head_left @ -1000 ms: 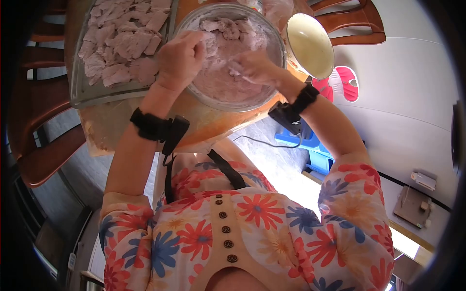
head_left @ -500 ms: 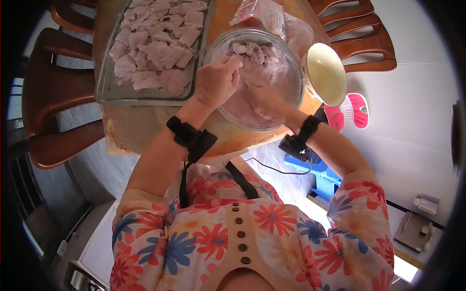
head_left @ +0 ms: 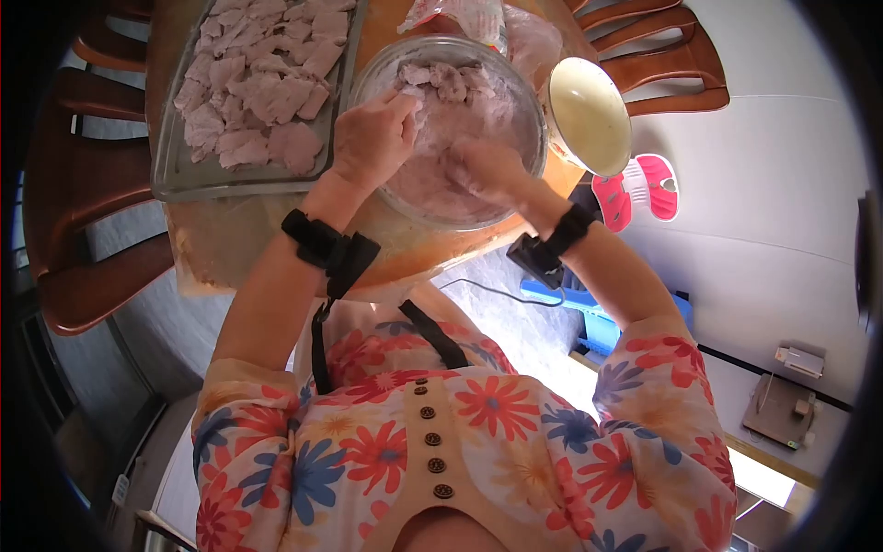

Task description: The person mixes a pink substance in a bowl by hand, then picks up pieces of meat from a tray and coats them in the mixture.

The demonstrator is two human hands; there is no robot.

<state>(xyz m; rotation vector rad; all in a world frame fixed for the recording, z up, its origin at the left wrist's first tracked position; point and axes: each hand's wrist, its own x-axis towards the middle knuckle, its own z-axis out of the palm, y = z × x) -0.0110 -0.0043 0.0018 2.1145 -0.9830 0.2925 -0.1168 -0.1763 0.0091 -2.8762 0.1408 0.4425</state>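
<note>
A clear glass bowl (head_left: 521, 87) on the wooden table holds pale purple mash with several chunks at its far side. My left hand (head_left: 371, 138) rests over the bowl's near left rim, fingers curled against the mash. My right hand (head_left: 485, 170) is inside the bowl, fingers closed in the purple mash. Both wrists wear black bands. Left of the bowl, a glass tray (head_left: 175, 184) carries several flat purple slices (head_left: 258, 87).
A cream-coloured bowl (head_left: 589, 103) stands tilted right of the glass bowl. A clear plastic bag (head_left: 469, 17) lies behind it. Wooden chairs (head_left: 662, 55) flank the table. A pink slipper (head_left: 644, 184) and a blue stool (head_left: 589, 308) are on the floor.
The view shifted a little. My right hand stays buried in the mash and my left hand stays at the bowl's left rim, both kneading with small moves.
</note>
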